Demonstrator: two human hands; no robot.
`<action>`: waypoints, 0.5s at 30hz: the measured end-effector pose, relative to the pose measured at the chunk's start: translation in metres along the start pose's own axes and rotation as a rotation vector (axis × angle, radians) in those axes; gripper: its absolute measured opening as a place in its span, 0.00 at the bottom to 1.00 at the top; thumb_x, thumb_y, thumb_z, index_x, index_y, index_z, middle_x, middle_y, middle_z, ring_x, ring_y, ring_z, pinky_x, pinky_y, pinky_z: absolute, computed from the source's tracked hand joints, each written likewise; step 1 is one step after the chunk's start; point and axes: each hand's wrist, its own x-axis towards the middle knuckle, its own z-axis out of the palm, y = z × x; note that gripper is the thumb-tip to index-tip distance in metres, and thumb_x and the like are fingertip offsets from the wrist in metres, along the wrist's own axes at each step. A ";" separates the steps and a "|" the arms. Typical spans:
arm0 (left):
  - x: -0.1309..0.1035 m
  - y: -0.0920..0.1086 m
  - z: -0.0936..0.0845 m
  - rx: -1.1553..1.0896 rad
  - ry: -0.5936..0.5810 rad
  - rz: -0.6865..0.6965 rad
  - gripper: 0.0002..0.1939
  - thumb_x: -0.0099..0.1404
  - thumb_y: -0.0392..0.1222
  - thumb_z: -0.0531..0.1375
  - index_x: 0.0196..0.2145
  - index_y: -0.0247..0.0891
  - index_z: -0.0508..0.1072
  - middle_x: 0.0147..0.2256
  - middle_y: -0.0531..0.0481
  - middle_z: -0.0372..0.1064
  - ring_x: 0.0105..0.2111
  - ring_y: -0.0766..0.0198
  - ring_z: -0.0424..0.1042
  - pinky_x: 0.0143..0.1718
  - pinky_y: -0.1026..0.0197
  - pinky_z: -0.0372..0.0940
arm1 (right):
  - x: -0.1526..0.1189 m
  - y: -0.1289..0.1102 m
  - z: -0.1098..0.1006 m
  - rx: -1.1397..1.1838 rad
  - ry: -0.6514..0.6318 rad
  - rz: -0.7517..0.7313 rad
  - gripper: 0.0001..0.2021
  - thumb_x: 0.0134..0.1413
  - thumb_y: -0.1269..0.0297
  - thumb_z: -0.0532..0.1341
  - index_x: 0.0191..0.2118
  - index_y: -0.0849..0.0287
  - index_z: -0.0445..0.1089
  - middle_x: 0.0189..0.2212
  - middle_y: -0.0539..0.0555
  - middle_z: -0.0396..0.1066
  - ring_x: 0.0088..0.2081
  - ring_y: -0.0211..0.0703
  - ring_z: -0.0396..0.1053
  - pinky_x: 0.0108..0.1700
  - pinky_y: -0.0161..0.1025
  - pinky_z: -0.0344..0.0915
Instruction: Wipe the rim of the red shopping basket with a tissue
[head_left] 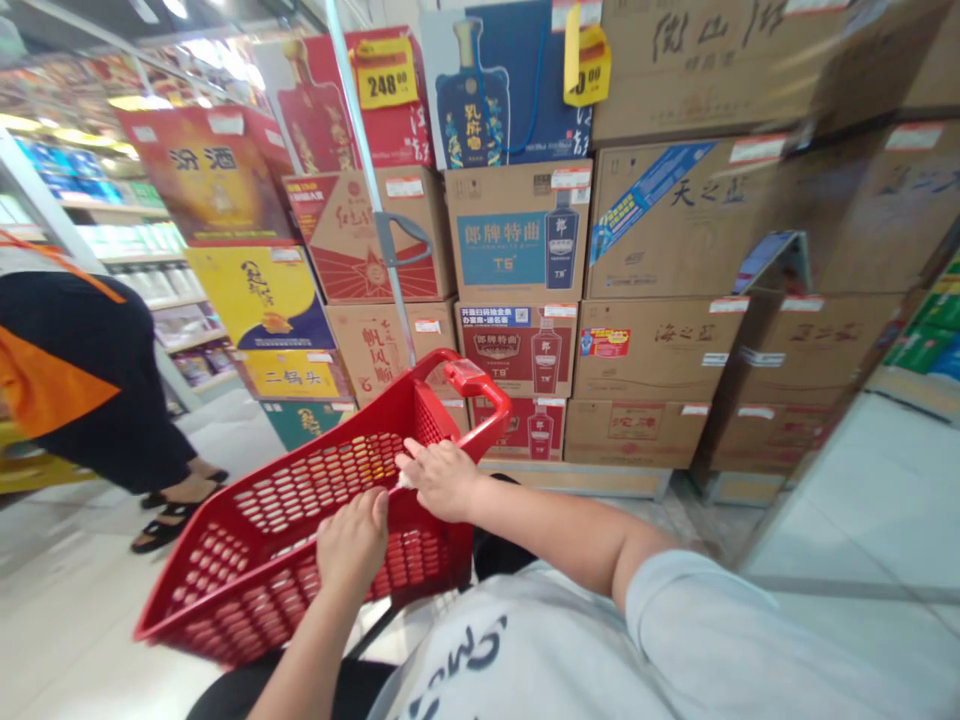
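A red plastic shopping cart (247, 590) with perforated walls stands right in front of me, its basket tilted across the view. My left hand (352, 540) is closed over the cart's near rim, thumb up. Just to the right, my right hand (442, 480) grips the same rim near the cart's handle (495, 410), with its fingers reaching over the edge. A small white bit (406, 482) shows under the right fingers; what it is I cannot make out. Parts of the fingers of both hands are hidden.
Stacked cartons (517, 235) of bottled liquor form a wall ahead, with yellow price tags (384, 78) on top. A pale pole with a grey hook (405, 238) rises before them. At left a person in dark clothes (97, 370) stands near stocked shelves (150, 240).
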 end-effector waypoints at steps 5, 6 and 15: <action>0.000 -0.002 0.002 0.051 0.003 0.023 0.23 0.71 0.48 0.36 0.36 0.38 0.67 0.34 0.47 0.71 0.35 0.57 0.69 0.33 0.58 0.52 | 0.013 -0.005 -0.002 0.032 -0.123 0.113 0.19 0.61 0.50 0.49 0.38 0.60 0.68 0.35 0.56 0.71 0.38 0.49 0.66 0.45 0.53 0.55; 0.000 -0.002 0.002 0.058 0.001 0.022 0.23 0.71 0.48 0.36 0.34 0.38 0.66 0.33 0.47 0.71 0.35 0.57 0.69 0.33 0.58 0.52 | 0.012 -0.005 -0.002 0.033 -0.111 0.121 0.20 0.62 0.50 0.48 0.36 0.60 0.68 0.34 0.56 0.71 0.37 0.49 0.66 0.45 0.53 0.55; 0.000 -0.001 0.004 0.072 0.023 0.006 0.23 0.71 0.48 0.36 0.33 0.38 0.66 0.32 0.46 0.71 0.34 0.57 0.69 0.33 0.58 0.52 | -0.014 0.010 0.021 0.047 0.177 -0.157 0.15 0.62 0.68 0.48 0.51 0.62 0.63 0.51 0.59 0.65 0.49 0.45 0.58 0.50 0.45 0.53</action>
